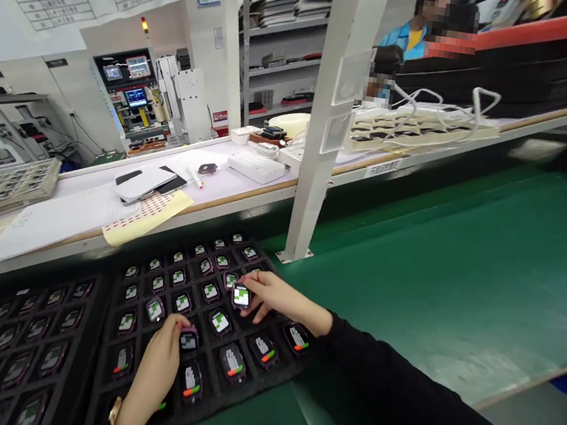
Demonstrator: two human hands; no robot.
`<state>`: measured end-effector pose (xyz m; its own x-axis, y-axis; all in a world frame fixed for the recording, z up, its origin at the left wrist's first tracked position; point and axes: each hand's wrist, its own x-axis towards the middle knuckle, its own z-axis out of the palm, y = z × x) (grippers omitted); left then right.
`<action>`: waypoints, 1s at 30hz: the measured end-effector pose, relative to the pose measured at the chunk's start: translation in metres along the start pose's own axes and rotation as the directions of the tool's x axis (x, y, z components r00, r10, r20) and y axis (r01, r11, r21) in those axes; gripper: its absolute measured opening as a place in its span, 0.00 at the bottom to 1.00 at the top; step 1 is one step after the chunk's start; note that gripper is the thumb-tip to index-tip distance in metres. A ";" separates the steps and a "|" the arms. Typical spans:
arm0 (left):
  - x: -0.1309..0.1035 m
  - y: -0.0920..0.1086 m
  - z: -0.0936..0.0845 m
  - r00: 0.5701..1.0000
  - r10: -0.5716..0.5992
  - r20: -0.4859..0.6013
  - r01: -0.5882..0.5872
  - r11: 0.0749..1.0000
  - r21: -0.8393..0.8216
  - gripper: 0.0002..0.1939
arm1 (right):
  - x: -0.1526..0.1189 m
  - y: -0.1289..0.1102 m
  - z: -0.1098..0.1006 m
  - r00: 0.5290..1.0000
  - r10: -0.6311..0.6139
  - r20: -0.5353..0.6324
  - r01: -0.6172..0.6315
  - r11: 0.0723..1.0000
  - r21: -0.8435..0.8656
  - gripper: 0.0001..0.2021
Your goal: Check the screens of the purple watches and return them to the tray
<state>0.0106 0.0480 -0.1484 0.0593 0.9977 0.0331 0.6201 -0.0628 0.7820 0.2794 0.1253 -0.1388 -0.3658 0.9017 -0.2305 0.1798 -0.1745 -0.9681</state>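
My left hand (160,363) is over the front part of a black compartment tray (206,409), its thumb and fingers pinching the edge of a watch-like device (188,340). Farther right and back, my right hand (272,295) holds another device (241,295) by its edge, tilted, with a green and white screen. Rows of similar devices sit in the tray's compartments. Most of the back ones show green and white screens, while several in front, such as one device (232,361), show text with an orange and green bar.
Another black tray (93,326) of dark-screened devices lies at the left. A white post (315,175) rises from the green bench (439,262) behind my right hand. A raised shelf (243,200) with papers and white boxes runs behind. A person (411,37) is in the background.
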 end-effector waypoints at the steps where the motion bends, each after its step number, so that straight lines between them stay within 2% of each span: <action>1: 0.002 0.000 0.001 1.000 -0.009 -0.019 0.008 0.999 -0.049 0.17 | 0.000 -0.003 0.003 1.000 0.014 0.009 -0.015 0.998 0.068 0.14; 4: 0.008 -0.001 0.003 0.997 -0.061 -0.048 0.052 0.985 -0.162 0.19 | -0.001 -0.015 0.012 0.999 0.028 0.036 -0.035 0.975 0.219 0.15; 8: 0.016 0.008 -0.001 0.987 -0.155 0.028 0.156 0.936 -0.316 0.31 | -0.003 -0.033 0.025 0.998 0.005 0.059 -0.024 0.943 0.332 0.12; 11: 0.019 0.031 -0.016 0.983 -0.172 0.064 0.182 0.872 -0.454 0.36 | -0.005 -0.051 0.034 0.996 -0.041 0.075 0.011 0.930 0.366 0.07; 13: 0.019 0.052 -0.031 0.992 -0.112 0.058 0.125 0.807 -0.577 0.33 | -0.007 -0.067 0.038 0.993 -0.095 0.076 0.060 0.925 0.376 0.10; 14: 0.019 0.063 -0.038 0.997 -0.076 0.016 0.070 0.783 -0.618 0.31 | -0.009 -0.075 0.040 0.988 -0.142 0.068 0.106 0.919 0.380 0.13; 18: 0.016 0.101 -0.055 0.984 0.054 -0.173 -0.148 0.790 -0.596 0.25 | -0.014 -0.103 0.048 0.921 -0.389 0.010 0.358 0.857 0.369 0.26; 21: 0.014 0.113 -0.057 0.957 0.120 -0.263 -0.251 0.797 -0.550 0.21 | -0.013 -0.111 0.057 0.892 -0.452 0.025 0.416 0.841 0.345 0.27; 24: 0.013 0.114 -0.055 0.953 0.108 -0.283 -0.241 0.834 -0.496 0.16 | -0.008 -0.111 0.065 0.901 -0.433 0.012 0.396 0.836 0.380 0.30; 30: 0.013 0.106 -0.060 0.978 0.029 -0.206 -0.138 0.831 -0.540 0.20 | -0.001 -0.109 0.063 0.932 -0.361 0.025 0.325 0.866 0.380 0.30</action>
<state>0.0300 0.0561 -0.0274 -0.0852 0.9795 0.1827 0.0848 -0.1756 0.9808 0.2030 0.1182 -0.0391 -0.4291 0.8935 0.1326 -0.3108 -0.0082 -0.9504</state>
